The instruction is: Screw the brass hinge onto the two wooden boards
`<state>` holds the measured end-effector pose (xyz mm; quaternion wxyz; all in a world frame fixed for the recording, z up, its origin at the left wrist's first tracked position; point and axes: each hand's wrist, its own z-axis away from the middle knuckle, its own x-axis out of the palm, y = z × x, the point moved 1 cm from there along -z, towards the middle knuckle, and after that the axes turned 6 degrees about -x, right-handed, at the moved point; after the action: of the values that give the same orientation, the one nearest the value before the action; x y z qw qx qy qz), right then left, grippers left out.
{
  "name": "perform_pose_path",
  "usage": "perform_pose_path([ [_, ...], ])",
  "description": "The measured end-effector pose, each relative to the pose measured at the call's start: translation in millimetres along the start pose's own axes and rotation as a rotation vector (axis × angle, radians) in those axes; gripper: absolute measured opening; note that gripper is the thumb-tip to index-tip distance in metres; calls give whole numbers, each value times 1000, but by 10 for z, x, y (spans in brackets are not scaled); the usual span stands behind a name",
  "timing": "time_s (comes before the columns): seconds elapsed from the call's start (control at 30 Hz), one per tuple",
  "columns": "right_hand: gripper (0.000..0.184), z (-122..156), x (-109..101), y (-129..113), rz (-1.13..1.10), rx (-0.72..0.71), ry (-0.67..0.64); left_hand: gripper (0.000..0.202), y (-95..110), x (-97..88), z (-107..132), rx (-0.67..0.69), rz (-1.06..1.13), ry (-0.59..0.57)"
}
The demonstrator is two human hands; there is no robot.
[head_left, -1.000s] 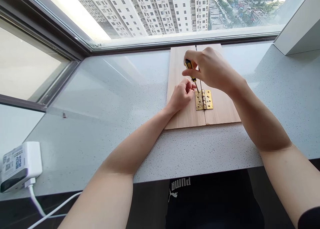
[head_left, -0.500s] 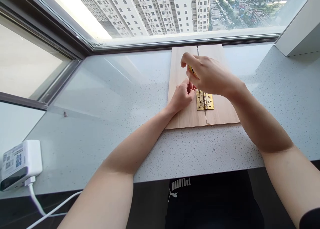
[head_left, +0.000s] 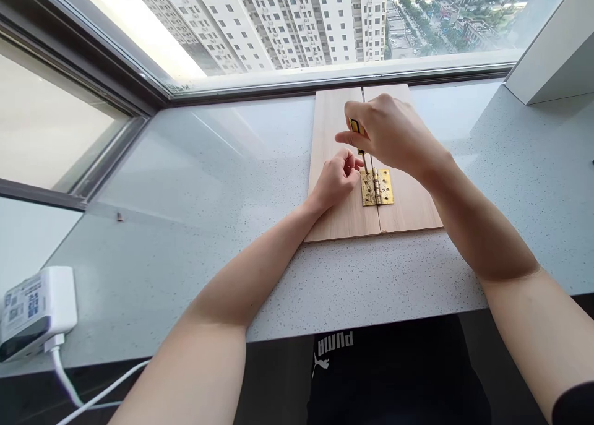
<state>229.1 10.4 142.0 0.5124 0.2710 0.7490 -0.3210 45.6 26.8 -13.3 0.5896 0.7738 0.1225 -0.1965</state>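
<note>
Yellow-and-black-handled metal screwdriver (head_left: 361, 151), gripped leaning by your right fingers (head_left: 351, 140), could skid into your curled left fingers (head_left: 349, 158); can't tell if those hold anything tbh.

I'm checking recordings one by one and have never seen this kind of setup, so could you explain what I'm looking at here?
There is no machine: these are a person's own bare hands, seen from a single camera worn on the head, looking forward and down. On the pale speckled counter two wooden boards lie side by side, and a brass-coloured hinge spans the seam between them. The right hand grips a black-and-yellow screwdriver, its tip at the upper part of the hinge's left leaf. The left hand rests on the left board, fingers curled near the screwdriver's shaft; whether they pinch anything is too small to tell. Farther left are a white device with a white cable and a small brownish object.
</note>
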Motion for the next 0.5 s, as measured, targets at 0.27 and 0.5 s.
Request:
perform_pose_path([
  [0.27, 40, 40, 76, -51, -118, -75, -84, 36, 26, 7, -3, -26, 0, 14],
  [0.5, 27, -3, 0, -2, -33, -46, 7, 34, 7, 13, -9, 2, 21, 2],
])
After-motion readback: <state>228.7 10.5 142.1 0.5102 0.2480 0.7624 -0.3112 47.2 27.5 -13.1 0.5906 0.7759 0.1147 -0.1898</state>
